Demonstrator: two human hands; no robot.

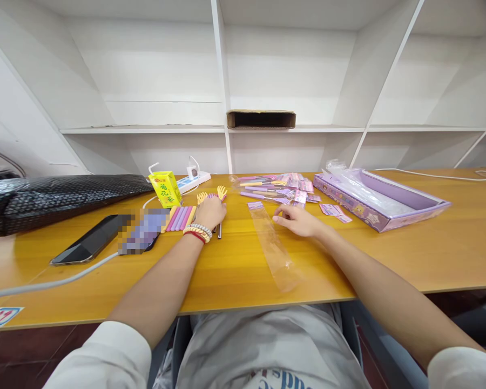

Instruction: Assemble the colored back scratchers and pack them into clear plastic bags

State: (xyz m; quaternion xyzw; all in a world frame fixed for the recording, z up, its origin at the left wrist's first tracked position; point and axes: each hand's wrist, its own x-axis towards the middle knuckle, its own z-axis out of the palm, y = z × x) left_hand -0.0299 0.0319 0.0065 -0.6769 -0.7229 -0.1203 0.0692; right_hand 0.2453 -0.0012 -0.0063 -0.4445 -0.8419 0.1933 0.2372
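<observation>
One clear plastic sleeve is laid flat on the wooden table, between the left hand and the right hand. By the left hand, yellow hand-shaped ends and thin metal rods are partly covered, next to a row of pastel handles; its fingertips are hidden, so whether anything is pinched cannot be told. The right hand is held loosely curled just beside the sleeve, with nothing seen gripped. Bagged pieces are heaped beyond it, and a purple box is set to the right.

A single piece is probably best picked out cleanly, since its neighbours could easily be dragged along. The film is best parted by a light rub between thumb and finger; if it is tugged, creases or tears may be caused.
</observation>
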